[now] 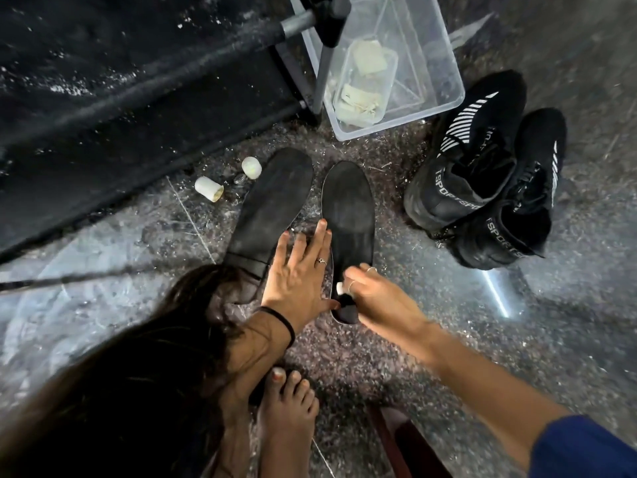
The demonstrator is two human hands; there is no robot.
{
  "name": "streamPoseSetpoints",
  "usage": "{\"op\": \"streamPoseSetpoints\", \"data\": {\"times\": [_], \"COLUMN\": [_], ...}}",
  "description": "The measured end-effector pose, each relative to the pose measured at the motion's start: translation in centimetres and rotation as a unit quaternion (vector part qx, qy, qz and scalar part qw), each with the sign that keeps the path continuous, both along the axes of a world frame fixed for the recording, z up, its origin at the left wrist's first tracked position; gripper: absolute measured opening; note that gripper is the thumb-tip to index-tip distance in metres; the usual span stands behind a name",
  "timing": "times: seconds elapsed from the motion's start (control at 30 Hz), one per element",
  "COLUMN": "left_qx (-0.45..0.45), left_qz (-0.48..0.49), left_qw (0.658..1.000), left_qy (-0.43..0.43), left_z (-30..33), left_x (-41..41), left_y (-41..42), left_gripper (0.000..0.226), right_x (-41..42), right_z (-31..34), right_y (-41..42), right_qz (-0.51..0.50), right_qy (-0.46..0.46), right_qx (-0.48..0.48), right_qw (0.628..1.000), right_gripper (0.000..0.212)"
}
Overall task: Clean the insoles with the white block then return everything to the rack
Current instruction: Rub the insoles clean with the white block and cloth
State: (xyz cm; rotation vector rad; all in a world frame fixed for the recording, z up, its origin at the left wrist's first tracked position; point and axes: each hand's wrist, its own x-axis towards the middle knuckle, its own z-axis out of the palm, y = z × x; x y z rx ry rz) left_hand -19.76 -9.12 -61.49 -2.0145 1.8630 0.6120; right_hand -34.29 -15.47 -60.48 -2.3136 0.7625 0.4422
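Note:
Two dark insoles lie side by side on the speckled floor: the left insole (272, 208) and the right insole (350, 215). My left hand (298, 274) lies flat with straight fingers between them, its fingertips touching the right insole's left edge. My right hand (375, 298) pinches a small white block (340, 289) and holds it against the heel end of the right insole. A pair of black sport shoes (482, 188) stands to the right. The black rack (113, 84) fills the upper left.
A clear plastic bin (444, 50) with pale scraps stands at the top centre, beside a grey rack leg (324, 63). Two small white cups (208, 189) (251, 167) lie near the left insole's toe. My bare foot (286, 408) and hanging hair (144, 357) are at the bottom.

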Motion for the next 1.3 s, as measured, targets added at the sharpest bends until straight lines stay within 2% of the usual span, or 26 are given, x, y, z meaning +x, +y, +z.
{"op": "streamPoseSetpoints", "data": {"times": [0.07,0.2,0.37,0.47,0.53,0.63,0.7,0.83,0.93,0.97,1.03,1.17,1.3], "left_qx": [0.002,0.009,0.011,0.013,0.019,0.015,0.016,0.018,0.017,0.018,0.025,0.024,0.025], "left_qz": [0.007,0.005,0.006,0.007,0.006,0.004,0.001,-0.008,-0.012,-0.012,-0.011,-0.010,-0.016], "left_qw": [1.000,1.000,1.000,1.000,1.000,1.000,1.000,1.000,1.000,1.000,1.000,1.000,0.999], "left_qy": [0.005,0.007,0.009,0.007,0.008,0.009,0.006,-0.002,-0.009,-0.010,-0.007,-0.004,-0.013], "left_z": [-0.2,-0.3,-0.2,-0.4,-0.4,-0.1,0.0,0.1,0.1,0.1,0.1,0.2,0.3], "left_x": [-0.1,0.0,0.1,0.1,0.1,0.1,0.2,0.2,0.2,0.2,0.1,0.2,0.2], "left_y": [0.0,-0.1,-0.1,-0.1,-0.1,-0.2,-0.3,-0.2,-0.1,-0.1,-0.1,-0.2,-0.3], "left_gripper": [0.119,0.123,0.123,0.124,0.124,0.122,0.121,0.120,0.120,0.121,0.121,0.121,0.121], "right_x": [0.6,0.7,-0.3,0.1,0.9,1.5,1.5,-0.8,-2.1,-1.9,-1.0,0.7,0.1], "right_z": [0.1,-0.1,0.3,0.6,0.3,-0.7,-0.5,0.4,0.0,0.2,0.6,-1.3,-0.3], "right_y": [-0.6,0.1,2.0,0.9,-0.2,-1.2,-0.5,2.2,2.7,2.4,1.3,-1.7,-0.2], "right_qz": [-0.046,-0.151,-0.043,-0.015,-0.045,-0.139,-0.162,-0.052,0.029,0.031,0.004,-0.124,-0.123], "right_qy": [-0.013,-0.036,0.003,0.001,-0.001,-0.020,-0.029,-0.008,-0.002,0.006,0.009,0.000,-0.008], "right_qx": [0.003,-0.021,0.030,0.018,0.001,-0.052,-0.055,-0.001,-0.010,0.004,0.020,-0.063,-0.037], "right_qw": [0.999,0.988,0.999,1.000,0.999,0.989,0.985,0.999,1.000,1.000,1.000,0.990,0.992], "right_gripper": [0.030,0.012,0.010,0.012,0.021,0.013,0.015,0.010,0.036,0.035,0.007,0.013,0.016]}}
